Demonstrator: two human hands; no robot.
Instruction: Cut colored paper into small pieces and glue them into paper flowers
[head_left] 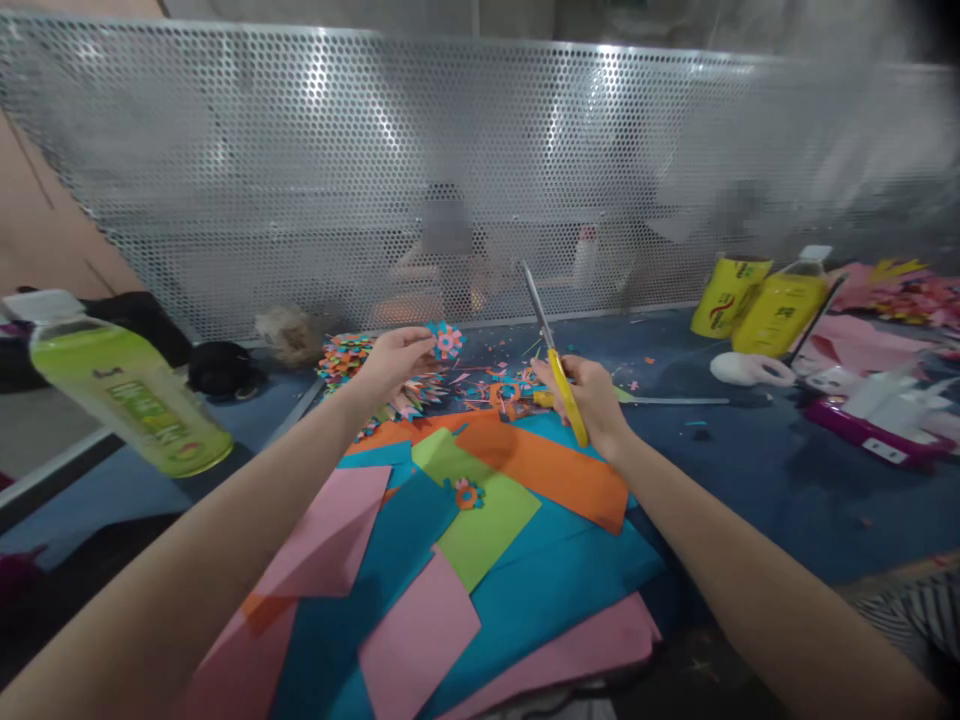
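Between the fingertips of my left hand (pixel 401 355) is a small paper flower (pixel 448 341) in pink and blue, held up above a heap of coloured cut paper (pixel 349 362). My right hand (pixel 592 395) grips yellow-handled scissors (pixel 559 370), their blades pointing up and away from me. Below both hands lie overlapping paper sheets in blue (pixel 555 570), pink (pixel 420 630), green (pixel 491 510) and orange (pixel 551 465). Another little flower, orange and blue (pixel 469 494), rests on the green sheet. Paper scraps (pixel 506 392) lie scattered between my hands.
A green drink bottle (pixel 131 390) leans at the left, beside a dark round object (pixel 220 370). To the right stand a yellow bottle (pixel 784 300), a yellow can (pixel 729 297) and a purple tray (pixel 877 435). A perforated metal screen (pixel 300 180) closes off the back.
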